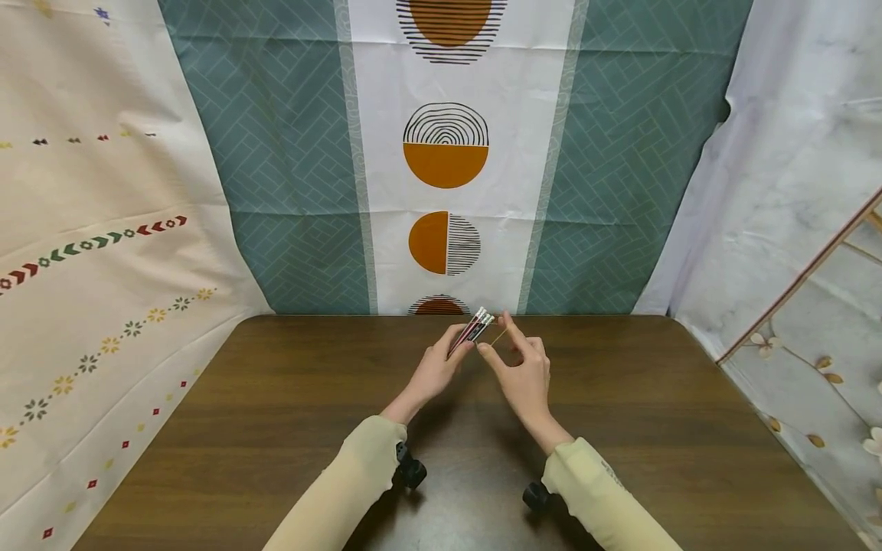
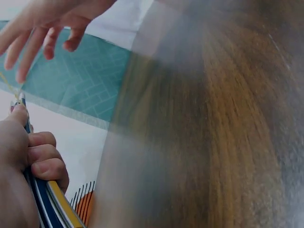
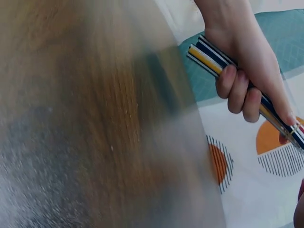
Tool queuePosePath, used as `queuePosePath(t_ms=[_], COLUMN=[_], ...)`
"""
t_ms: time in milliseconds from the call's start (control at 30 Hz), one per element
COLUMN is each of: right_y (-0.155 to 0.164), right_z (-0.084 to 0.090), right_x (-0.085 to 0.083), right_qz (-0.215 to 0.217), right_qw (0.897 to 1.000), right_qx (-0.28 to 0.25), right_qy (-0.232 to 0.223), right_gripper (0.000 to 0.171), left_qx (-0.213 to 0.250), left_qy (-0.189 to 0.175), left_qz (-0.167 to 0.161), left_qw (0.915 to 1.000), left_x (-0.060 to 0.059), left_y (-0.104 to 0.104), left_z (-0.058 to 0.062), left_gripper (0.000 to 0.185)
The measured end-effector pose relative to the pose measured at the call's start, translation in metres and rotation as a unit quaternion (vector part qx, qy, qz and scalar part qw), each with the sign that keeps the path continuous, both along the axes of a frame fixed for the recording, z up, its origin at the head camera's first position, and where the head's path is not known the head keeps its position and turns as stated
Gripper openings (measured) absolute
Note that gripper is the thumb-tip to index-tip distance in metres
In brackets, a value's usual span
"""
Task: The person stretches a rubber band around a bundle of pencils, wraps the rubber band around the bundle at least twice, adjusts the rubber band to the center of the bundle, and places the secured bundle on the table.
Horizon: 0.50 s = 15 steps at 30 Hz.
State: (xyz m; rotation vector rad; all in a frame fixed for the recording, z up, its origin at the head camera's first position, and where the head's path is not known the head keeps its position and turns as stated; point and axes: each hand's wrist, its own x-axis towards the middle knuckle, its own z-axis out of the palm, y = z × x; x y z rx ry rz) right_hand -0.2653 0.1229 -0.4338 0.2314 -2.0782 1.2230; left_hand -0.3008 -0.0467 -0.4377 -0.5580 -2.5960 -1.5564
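Observation:
My left hand (image 1: pixel 434 369) grips a bundle of striped pencils (image 1: pixel 472 330) above the far part of the table, its fingers wrapped round them in the right wrist view. The pencils (image 3: pixel 209 61) show navy, white and yellow stripes there. They tilt up to the right in the head view, pale ends uppermost. Close by on the right is my right hand (image 1: pixel 527 375), thumb and index finger extended and spread apart. A thin yellowish rubber band (image 2: pixel 10 87) stretches between the bundle's upper end and the right fingers. How it loops round the pencils is too small to tell.
The brown wooden table (image 1: pixel 276 428) lies under both hands. A patterned cloth (image 1: pixel 296 153) hangs behind its far edge. A cream cloth (image 1: pixel 103 252) stands on the left and a pale marbled one (image 1: pixel 813 321) on the right. Dark wrist cameras sit on both sleeves.

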Motion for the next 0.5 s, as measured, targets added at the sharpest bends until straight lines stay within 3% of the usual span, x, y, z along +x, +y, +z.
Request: queuePosePath(t_ms=[100, 300, 500], right_y=[0.001, 0.003, 0.004], right_z=[0.001, 0.006, 0.009], right_x=[-0.001, -0.004, -0.004], right_qz=[-0.014, 0.01, 0.048], right_qw=[1.0, 0.996, 0.989], right_qx=[0.002, -0.034, -0.057], right_qy=[-0.025, -0.082, -0.125], right_gripper=[0.062, 0.056, 0.054], left_qx=[-0.009, -0.037, -0.062], left_qy=[0.021, 0.067, 0.093], left_qz=[0.012, 0.025, 0.009], left_qw=[0.9997, 0.9968, 0.9937], left_x=[0.002, 0.004, 0.004], left_y=[-0.002, -0.006, -0.011], left_z=[0.001, 0.002, 0.0], left_gripper=[0.038, 0.042, 0.042])
